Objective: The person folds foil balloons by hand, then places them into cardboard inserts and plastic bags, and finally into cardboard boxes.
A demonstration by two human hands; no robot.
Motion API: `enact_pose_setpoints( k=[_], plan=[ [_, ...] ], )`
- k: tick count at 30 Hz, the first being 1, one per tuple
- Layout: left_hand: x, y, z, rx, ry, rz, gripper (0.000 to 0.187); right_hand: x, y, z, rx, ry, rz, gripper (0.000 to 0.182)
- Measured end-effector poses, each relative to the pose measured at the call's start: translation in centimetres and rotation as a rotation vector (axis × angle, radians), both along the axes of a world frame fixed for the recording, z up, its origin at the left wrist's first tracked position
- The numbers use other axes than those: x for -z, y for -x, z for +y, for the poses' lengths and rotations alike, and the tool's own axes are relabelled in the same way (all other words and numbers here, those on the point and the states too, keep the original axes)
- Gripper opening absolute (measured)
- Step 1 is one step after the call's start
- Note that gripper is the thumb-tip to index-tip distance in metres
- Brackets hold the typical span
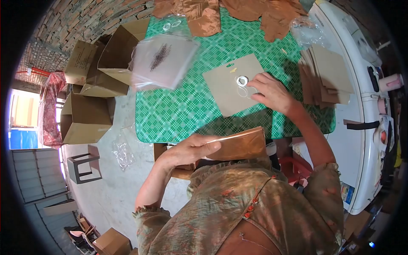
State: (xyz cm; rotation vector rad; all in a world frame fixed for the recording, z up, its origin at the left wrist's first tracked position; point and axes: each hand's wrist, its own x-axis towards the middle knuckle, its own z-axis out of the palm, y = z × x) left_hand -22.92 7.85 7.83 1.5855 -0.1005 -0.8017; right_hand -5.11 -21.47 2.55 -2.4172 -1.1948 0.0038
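Observation:
My left hand (191, 149) is closed on a folded copper-brown shiny cloth (242, 145), thumb on top, held in front of my body at the table's near edge. My right hand (272, 93) reaches over a tan cardboard sheet (221, 95), fingers and thumb apart. At its fingertips lie a small white ring-shaped bundle (242, 80) and a thin white loop (243, 91), which look like elastic bands or string. Small green clips (230, 65) and a yellow scrap (233, 70) also rest on the sheet.
A green checked tablecloth (170, 123) covers the table. Clear plastic bags (163, 59) are stacked at left, brown cloths (204, 19) at the far edge, cardboard sheets (329, 72) at right. Open cartons (87, 114) stand left. A white car-like body (361, 102) is close on the right.

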Motion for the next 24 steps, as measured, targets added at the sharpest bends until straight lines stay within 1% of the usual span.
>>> enact_pose_setpoints(
  k=[4,5,7,10,13,16,19,24],
  plan=[
    [0.2,-0.6,0.1,0.012,0.020,-0.005,0.039,2.0,-1.2,1.2,0.061,-0.040,-0.050,0.020],
    [-0.2,-0.6,0.1,-0.006,0.007,0.027,0.038,2.2,-1.6,1.3,0.083,-0.070,-0.024,0.017],
    [-1.4,-0.7,0.0,-0.042,-0.015,0.092,0.038,1.7,-2.1,2.0,0.128,-0.129,0.030,0.013],
    [-1.3,-0.7,0.2,-0.061,0.056,0.109,0.036,0.5,-3.4,3.1,0.117,-0.261,-0.079,0.013],
    [-0.2,-0.9,0.4,-0.043,0.029,0.023,0.037,0.7,-5.4,4.3,0.043,-0.233,-0.065,0.014],
    [-0.4,-0.9,0.2,-0.059,0.037,0.041,0.037,1.4,-6.7,5.3,-0.103,-0.152,-0.014,0.015],
    [0.1,-1.0,0.7,-0.039,0.037,0.040,0.037,1.8,-7.1,5.7,-0.087,-0.106,0.008,0.013],
    [-0.3,-1.0,0.6,-0.075,-0.012,0.065,0.037,2.0,-7.3,5.7,-0.095,-0.103,-0.020,0.009]
  ],
)
